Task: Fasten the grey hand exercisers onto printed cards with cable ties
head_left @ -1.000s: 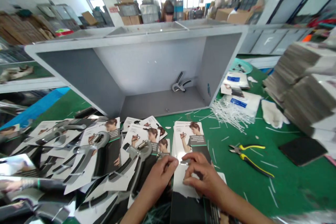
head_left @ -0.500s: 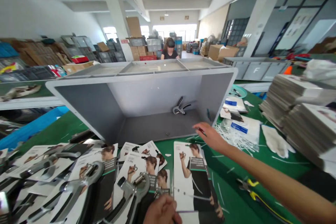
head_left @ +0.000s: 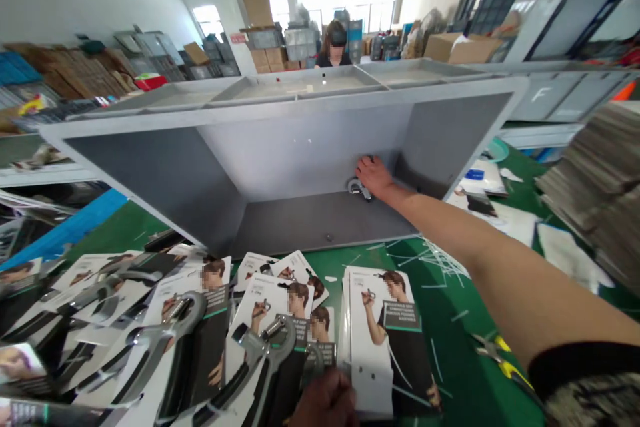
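The right hand (head_left: 373, 175) is lying far inside the grey bin (head_left: 165, 173), its grip draped over the handles of the metal pliers (head_left: 356, 188), whose head is poking out leftward, closure impossible to tell, while the left hand (head_left: 325, 401) is resting well apart on the cards (head_left: 385, 340).

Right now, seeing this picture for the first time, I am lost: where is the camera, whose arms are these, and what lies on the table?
No machine here: the camera sits on a person's head, looking down at their bare hands. The right hand lies inside a grey open box, on a metal tool; a firm grip is not clear. The left hand touches printed cards on the green table. Yellow-handled cutters lie nearby. Grey hand exercisers lie on other cards.
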{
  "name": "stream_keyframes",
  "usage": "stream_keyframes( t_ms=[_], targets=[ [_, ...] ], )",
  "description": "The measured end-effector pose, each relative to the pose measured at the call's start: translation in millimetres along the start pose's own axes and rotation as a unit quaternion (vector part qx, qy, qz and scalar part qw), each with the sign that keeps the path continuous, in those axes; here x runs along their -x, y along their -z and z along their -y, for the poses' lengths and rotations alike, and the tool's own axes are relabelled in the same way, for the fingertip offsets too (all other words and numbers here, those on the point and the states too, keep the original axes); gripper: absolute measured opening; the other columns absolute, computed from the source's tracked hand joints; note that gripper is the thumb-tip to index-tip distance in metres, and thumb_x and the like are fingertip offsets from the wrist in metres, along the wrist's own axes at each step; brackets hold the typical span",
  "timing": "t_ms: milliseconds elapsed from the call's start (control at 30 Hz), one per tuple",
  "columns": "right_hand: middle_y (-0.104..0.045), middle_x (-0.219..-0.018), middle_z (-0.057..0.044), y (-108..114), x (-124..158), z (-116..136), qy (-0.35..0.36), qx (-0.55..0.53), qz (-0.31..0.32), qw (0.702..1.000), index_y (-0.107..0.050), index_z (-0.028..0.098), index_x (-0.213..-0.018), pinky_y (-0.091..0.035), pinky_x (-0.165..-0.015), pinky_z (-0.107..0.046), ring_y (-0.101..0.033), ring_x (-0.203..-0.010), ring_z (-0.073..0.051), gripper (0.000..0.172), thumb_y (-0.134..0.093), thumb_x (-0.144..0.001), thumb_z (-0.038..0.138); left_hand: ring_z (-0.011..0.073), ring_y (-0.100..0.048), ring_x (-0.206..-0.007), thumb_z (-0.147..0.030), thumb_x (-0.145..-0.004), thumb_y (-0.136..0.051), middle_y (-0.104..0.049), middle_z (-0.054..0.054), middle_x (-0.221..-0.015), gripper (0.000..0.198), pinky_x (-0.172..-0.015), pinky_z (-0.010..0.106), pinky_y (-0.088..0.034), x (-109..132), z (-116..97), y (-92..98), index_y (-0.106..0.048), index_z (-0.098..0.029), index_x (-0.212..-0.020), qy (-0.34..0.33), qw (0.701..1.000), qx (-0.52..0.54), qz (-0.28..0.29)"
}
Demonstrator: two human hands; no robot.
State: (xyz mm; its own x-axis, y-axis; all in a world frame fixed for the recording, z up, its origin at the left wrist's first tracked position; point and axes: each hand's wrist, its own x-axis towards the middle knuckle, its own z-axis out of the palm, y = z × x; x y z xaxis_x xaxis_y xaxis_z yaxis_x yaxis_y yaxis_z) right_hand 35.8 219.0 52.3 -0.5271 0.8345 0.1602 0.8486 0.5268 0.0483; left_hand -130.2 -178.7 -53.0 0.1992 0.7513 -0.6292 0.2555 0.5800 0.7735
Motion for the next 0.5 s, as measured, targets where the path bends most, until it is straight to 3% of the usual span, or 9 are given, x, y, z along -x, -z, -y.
stream_keyframes(
  t_ms=[167,267,333,400,433,500],
  targets=[
    [-0.062,-0.114,-0.028,20,61,-16,-0.093,0.022,0.012,0.995,-0.056,-0.001,-0.116,-0.044,-0.081,-0.042,-0.059,-0.104,-0.033,0.031,-0.037,-0.093,0.008,0.0142,-0.054,-0.041,-0.048,-0.09,-0.045,-0.063,0.001,-0.058,0.033,-0.041,0.023,-0.032,24,-19,5.4,-0.056,-0.02,-0.077,-0.014,0.996,-0.073,-0.038],
    [-0.067,-0.094,-0.018,42,132,-10,-0.14,-0.021,0.005,0.99,-0.056,0.009,-0.108,-0.045,-0.065,-0.033,-0.064,-0.079,-0.025,0.026,-0.052,-0.092,0.028,0.013,-0.055,-0.042,-0.049,-0.093,-0.044,-0.067,0.002,-0.07,0.034,-0.043,0.024,-0.037,38,-36,18.7,-0.061,-0.02,-0.096,-0.077,0.989,-0.081,-0.098],
    [-0.063,-0.07,-0.004,52,189,8,-0.187,-0.182,0.031,0.965,-0.054,0.018,-0.091,-0.039,-0.051,-0.027,-0.058,-0.056,-0.017,0.025,-0.057,-0.088,0.043,0.0134,-0.058,-0.048,-0.047,-0.093,-0.046,-0.069,0.002,-0.077,0.035,-0.052,0.025,-0.045,40,-48,23.5,-0.06,-0.019,-0.108,-0.131,0.979,-0.072,-0.137],
    [-0.054,-0.059,0.004,53,243,35,-0.203,-0.355,0.082,0.909,-0.047,0.023,-0.086,-0.032,-0.041,-0.025,-0.047,-0.039,-0.012,0.028,-0.051,-0.09,0.051,0.017,-0.067,-0.071,-0.043,-0.091,-0.052,-0.071,0.007,-0.095,0.038,-0.071,0.03,-0.053,36,-60,23.0,-0.056,-0.018,-0.12,-0.194,0.962,-0.075,-0.175],
    [-0.051,-0.056,0.006,50,266,51,-0.215,-0.393,0.089,0.89,-0.045,0.024,-0.084,-0.03,-0.04,-0.025,-0.044,-0.037,-0.011,0.029,-0.051,-0.089,0.052,0.0192,-0.068,-0.087,-0.039,-0.09,-0.054,-0.069,0.01,-0.108,0.043,-0.082,0.033,-0.053,32,-66,21.2,-0.053,-0.018,-0.127,-0.225,0.953,-0.081,-0.187],
    [-0.051,-0.058,0.006,39,301,82,-0.213,-0.402,0.069,0.888,-0.042,0.024,-0.079,-0.031,-0.043,-0.025,-0.045,-0.042,-0.012,0.027,-0.055,-0.087,0.047,0.022,-0.063,-0.109,-0.033,-0.088,-0.058,-0.06,0.014,-0.13,0.054,-0.097,0.039,-0.048,21,-76,15.8,-0.044,-0.018,-0.139,-0.272,0.937,-0.102,-0.195]
  ],
)
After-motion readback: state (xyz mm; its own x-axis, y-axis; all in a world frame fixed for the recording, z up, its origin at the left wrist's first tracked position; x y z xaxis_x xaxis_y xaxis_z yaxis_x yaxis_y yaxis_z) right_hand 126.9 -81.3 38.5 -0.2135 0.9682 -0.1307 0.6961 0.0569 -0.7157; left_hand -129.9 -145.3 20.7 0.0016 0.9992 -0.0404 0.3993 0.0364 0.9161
